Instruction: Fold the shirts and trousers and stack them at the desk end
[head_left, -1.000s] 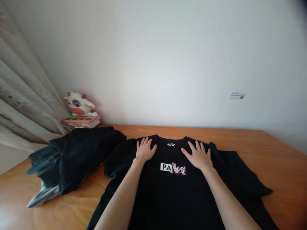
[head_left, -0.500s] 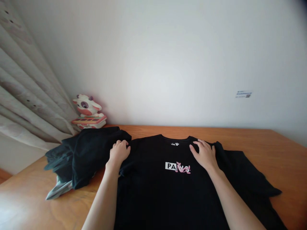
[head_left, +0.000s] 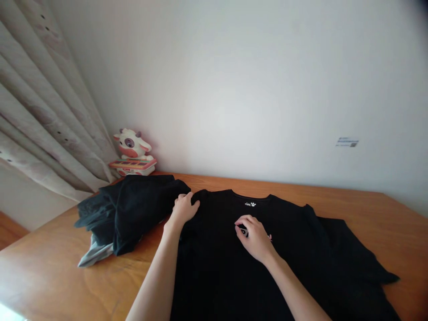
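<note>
T-shirt (head_left: 301,249) lies front-up, flat on the wood table (head_left: 384,214), collar toward the wall (head_left: 234,89). I see the left hand (head_left: 183,209) clenched on its shoulder edge and the right hand (head_left: 256,238) pinching cloth at the chest. It looks a soft, limp black knit, so an uneven pull could bunch it or drag the clothes pile (head_left: 133,209) just beside.

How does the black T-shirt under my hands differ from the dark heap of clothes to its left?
The black T-shirt lies spread flat on the wooden table; the dark heap of clothes is bunched up. The T-shirt shows a white collar logo; the heap has a grey piece poking out beneath. Both are dark fabric.
</note>
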Demonstrator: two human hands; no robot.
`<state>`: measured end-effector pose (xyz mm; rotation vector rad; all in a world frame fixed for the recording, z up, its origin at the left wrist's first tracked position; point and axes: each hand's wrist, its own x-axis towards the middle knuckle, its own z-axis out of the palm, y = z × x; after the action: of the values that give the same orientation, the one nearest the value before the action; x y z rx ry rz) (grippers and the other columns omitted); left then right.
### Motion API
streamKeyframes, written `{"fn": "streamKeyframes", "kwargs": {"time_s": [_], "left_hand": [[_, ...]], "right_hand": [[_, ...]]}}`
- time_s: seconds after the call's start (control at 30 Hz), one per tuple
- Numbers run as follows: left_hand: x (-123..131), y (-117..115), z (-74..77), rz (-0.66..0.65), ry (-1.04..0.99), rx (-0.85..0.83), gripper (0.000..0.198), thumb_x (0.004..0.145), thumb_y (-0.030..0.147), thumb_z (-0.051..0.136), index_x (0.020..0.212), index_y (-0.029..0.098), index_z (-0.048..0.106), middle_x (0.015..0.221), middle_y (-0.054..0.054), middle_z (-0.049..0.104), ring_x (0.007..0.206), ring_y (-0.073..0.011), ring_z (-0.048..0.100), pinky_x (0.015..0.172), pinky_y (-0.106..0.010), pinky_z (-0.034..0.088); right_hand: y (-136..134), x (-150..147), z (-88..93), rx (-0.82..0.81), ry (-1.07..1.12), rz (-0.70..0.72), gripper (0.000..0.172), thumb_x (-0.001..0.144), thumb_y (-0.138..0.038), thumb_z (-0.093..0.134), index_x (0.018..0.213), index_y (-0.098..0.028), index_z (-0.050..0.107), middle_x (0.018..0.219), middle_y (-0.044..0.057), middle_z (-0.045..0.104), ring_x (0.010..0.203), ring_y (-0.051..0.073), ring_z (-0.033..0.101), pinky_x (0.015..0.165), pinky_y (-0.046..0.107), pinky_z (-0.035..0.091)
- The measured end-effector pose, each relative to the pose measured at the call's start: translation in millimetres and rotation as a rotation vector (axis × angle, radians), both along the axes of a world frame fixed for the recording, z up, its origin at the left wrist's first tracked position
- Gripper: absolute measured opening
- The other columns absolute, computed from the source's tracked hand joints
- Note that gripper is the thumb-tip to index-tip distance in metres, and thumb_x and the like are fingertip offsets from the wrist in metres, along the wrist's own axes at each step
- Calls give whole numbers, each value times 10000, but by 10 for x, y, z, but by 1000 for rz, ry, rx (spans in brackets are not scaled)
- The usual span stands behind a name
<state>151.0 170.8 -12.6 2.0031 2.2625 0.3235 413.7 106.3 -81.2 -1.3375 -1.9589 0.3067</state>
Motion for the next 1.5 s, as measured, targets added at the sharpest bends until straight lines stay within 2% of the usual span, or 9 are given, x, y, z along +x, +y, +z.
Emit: {"fn": "streamKeyframes", "kwargs": {"time_s": [0.23, 0.3, 0.47, 0.6, 0.7, 0.83, 1.1, 1.3, 1.5], "left_hand": [[526, -489, -322, -688, 9, 475, 332, 918, 340, 640, 1242, 268, 632, 1523, -86, 516, 1432, -300, 433, 1233, -493, 246], [567, -531, -370, -616, 20, 460, 552, 861, 416, 714, 1369, 266, 558, 1566, -118, 462, 1440, -332, 414, 1217, -520, 260], [339, -431, -317, -102, -22, 241, 976, 709, 631, 801, 1478, 151, 441, 1460, -233, 539, 1332, -423, 514, 1068, -523, 420], [120, -337, -280, 54, -218, 97, 571, 790, 527, 766, 1227, 192, 616, 1164, -134, 735, 1116, -350, 679, 909, -399, 502], [33, -284, -256, 169, -378, 221, 258, 858, 454, 695, 993, 241, 637, 987, -66, 761, 968, -294, 722, 772, -328, 507], [-36, -249, -230, 285, -490, 412, 212, 890, 454, 621, 854, 250, 574, 831, -58, 730, 824, -282, 721, 690, -319, 499], [113, -336, -217, 2, -487, 657, 205, 920, 450, 569, 937, 246, 560, 906, -57, 723, 862, -243, 722, 786, -321, 546], [221, -438, -144, 142, -587, 654, 190, 987, 434, 484, 919, 256, 480, 1081, -103, 729, 949, -231, 714, 826, -328, 557], [263, -461, -218, -325, -547, 649, 155, 928, 202, 532, 845, 275, 424, 1347, -102, 673, 1125, -220, 669, 950, -358, 547]], "right_hand": [[125, 162, -172, -26, 151, -68, 209, 953, -340, 510, 1032, -227, 667, 1046, 95, 705, 1015, 266, 654, 920, 434, 519], [110, 153, -187, -29, 140, -65, 211, 949, -336, 522, 1071, -228, 657, 1074, 94, 701, 1036, 267, 647, 935, 442, 514], [44, 131, -180, -22, 95, -44, 201, 963, -323, 512, 1091, -244, 645, 1093, 81, 695, 1039, 258, 646, 933, 438, 515], [40, 128, -171, -11, 68, -43, 192, 960, -316, 511, 1071, -245, 651, 1087, 78, 700, 1032, 262, 649, 936, 449, 513], [34, 129, -167, -4, 50, -45, 194, 963, -309, 505, 1075, -243, 649, 1085, 76, 701, 1028, 260, 653, 934, 447, 517], [-21, 136, -114, 18, 6, -50, 187, 967, -294, 505, 1078, -243, 648, 1096, 82, 703, 1036, 265, 659, 916, 441, 529], [235, -264, 47, -34, -215, 170, 323, 999, -209, 458, 1251, -182, 658, 1345, 134, 668, 1297, 253, 582, 1113, 434, 414], [665, -905, 15, -145, -189, 212, 497, 912, -168, 521, 1404, -194, 585, 1539, 153, 523, 1457, 315, 419, 1182, 579, 264], [853, -959, 49, -248, 40, 150, 438, 846, -212, 547, 1256, -236, 697, 1405, 99, 659, 1304, 306, 564, 1105, 512, 370]]}}
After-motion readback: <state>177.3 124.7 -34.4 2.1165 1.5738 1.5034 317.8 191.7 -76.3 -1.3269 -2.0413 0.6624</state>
